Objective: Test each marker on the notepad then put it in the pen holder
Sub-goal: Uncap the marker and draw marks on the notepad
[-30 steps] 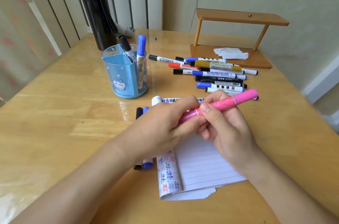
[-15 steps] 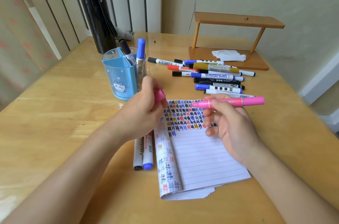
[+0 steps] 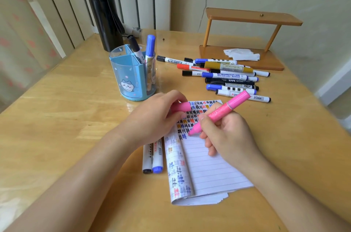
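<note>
My right hand (image 3: 228,136) pinched the pink marker (image 3: 233,103), my left hand (image 3: 152,119) its cap (image 3: 182,107) at nine o'clock; a dragging palm could have smeared the notepad (image 3: 209,171).

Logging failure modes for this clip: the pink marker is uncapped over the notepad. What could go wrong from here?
The tip of the pink marker is right by the blue marks on the notepad, so its test stroke might overlap them. The left hand, pinching the pink cap, lies over two markers beside the pad and could nudge them.
</note>
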